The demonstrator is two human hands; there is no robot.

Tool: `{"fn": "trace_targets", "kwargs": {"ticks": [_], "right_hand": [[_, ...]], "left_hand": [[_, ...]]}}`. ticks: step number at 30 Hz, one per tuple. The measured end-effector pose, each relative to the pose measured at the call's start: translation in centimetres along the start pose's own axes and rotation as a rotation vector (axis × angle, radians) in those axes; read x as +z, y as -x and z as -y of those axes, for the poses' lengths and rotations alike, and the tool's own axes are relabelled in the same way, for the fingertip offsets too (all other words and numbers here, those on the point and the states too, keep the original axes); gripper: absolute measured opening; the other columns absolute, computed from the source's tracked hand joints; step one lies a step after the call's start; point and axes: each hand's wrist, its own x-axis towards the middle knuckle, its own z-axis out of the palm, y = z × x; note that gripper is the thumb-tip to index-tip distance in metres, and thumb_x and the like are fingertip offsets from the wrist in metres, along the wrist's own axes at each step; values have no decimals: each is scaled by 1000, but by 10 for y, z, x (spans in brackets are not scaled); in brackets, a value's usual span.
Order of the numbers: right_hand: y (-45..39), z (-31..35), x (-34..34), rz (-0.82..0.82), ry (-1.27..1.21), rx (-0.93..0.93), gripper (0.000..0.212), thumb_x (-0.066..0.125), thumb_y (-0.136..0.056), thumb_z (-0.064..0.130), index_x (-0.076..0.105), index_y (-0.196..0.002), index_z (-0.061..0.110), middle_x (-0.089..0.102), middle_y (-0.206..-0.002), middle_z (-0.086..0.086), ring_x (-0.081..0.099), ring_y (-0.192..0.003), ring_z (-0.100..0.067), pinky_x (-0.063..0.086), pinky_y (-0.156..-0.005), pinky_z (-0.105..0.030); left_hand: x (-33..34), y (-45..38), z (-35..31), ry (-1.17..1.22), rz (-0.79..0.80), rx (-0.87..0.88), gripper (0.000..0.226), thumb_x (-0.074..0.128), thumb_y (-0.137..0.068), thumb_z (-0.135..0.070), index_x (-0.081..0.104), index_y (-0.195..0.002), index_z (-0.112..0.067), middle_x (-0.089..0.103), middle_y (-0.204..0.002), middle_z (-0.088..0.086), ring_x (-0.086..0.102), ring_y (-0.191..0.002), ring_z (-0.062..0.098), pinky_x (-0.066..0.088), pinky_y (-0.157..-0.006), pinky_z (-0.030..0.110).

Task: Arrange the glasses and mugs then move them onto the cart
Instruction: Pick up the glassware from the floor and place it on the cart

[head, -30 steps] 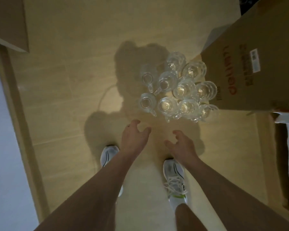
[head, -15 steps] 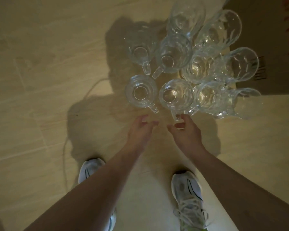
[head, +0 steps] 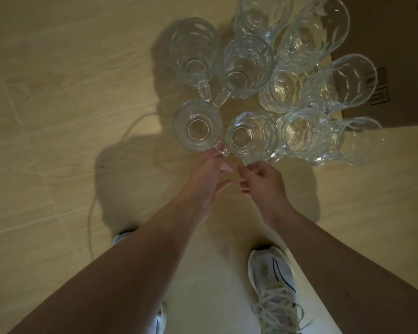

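Note:
Several clear glass mugs stand bunched together on the pale floor. My left hand [head: 210,174] reaches to the near-left mug [head: 197,125]. Its fairly straight fingertips touch that mug's handle [head: 221,148], while the thumb stays free below. My right hand [head: 263,182] is at the near-middle mug [head: 252,135], with its fingers curled round the handle at the mug's near side. Both mugs stand upright on the floor. Taller glasses [head: 321,34] fill the back right of the group. No cart is in view.
A brown cardboard box [head: 395,32] stands right behind the glasses at the upper right. A thin cable [head: 92,208] runs across the floor on the left. My two white shoes [head: 273,280] are planted below the hands.
I have bent lower, so the glasses look larger. Both hands have moved forward from open air to the handles of the two nearest mugs.

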Motion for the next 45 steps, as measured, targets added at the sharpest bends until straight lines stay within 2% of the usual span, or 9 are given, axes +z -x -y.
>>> {"fn": "trace_targets", "kwargs": {"ticks": [6, 8, 12, 17, 23, 33, 38, 41, 45], "right_hand": [[10, -8, -3, -6, -33, 51, 17, 72, -87, 38, 66, -82, 22, 70, -77, 4, 71, -76, -21, 59, -84, -54], [16, -9, -5, 1, -50, 58, 19, 72, -89, 36, 66, -80, 20, 70, -79, 2, 69, -73, -19, 60, -84, -50], [32, -7, -12, 14, -107, 82, 25, 74, -90, 32, 63, -74, 17, 66, -78, -5, 64, -73, -19, 60, -75, -38], [71, 5, -25, 28, -170, 168, 23, 74, -91, 29, 61, -89, 10, 58, -78, -10, 59, -74, -22, 61, -79, -40], [150, 50, -58, 38, -183, 203, 22, 73, -92, 33, 64, -90, 13, 61, -82, -9, 62, -77, -22, 61, -75, -37], [323, 259, -123, 149, -178, -1, 25, 72, -93, 31, 56, -86, 14, 50, -85, -14, 51, -69, -24, 51, -57, -32], [427, 391, -151, 180, -174, -215, 23, 69, -95, 31, 57, -88, 13, 55, -81, -11, 54, -64, -19, 54, -62, -35], [488, 468, -163, 202, -175, -336, 21, 66, -96, 31, 57, -90, 14, 52, -72, -7, 50, -61, -18, 50, -65, -37], [570, 568, -170, 218, -159, -467, 25, 66, -95, 38, 56, -86, 17, 54, -70, -8, 49, -56, -18, 51, -61, -32]], "left_hand": [[-1, 10, 2, 37, -14, -11, 38, 58, -78, 4, 60, -96, -29, 56, -101, -12, 53, -96, 10, 52, -98, 43], [-3, 18, 4, 59, -31, -21, 33, 58, -81, 2, 55, -93, -29, 55, -103, -9, 56, -100, 13, 50, -96, 44], [-14, 39, 2, 109, -68, -52, 15, 60, -92, -9, 58, -99, -23, 61, -101, -1, 59, -105, 19, 52, -92, 40], [-21, 89, -8, 70, -99, -103, 25, 67, -92, -22, 59, -116, -19, 55, -96, 9, 56, -95, 26, 54, -96, 45], [-21, 184, -42, 25, -125, -127, 16, 68, -93, -23, 58, -104, -22, 54, -99, 9, 56, -95, 27, 54, -100, 48], [3, 394, -204, 13, -123, 86, 29, 66, -96, -38, 55, -114, -17, 56, -100, 9, 59, -96, 29, 57, -85, 43], [12, 520, -308, 54, -95, 267, 32, 59, -98, -48, 51, -89, -19, 52, -87, 7, 54, -85, 27, 55, -82, 41], [11, 599, -371, 94, -60, 385, 38, 53, -99, -55, 42, -82, -23, 42, -72, 3, 46, -66, 21, 50, -67, 33], [5, 703, -444, 101, -95, 544, 37, 46, -102, -52, 43, -80, -23, 51, -81, 6, 55, -79, 24, 58, -73, 39]]}}
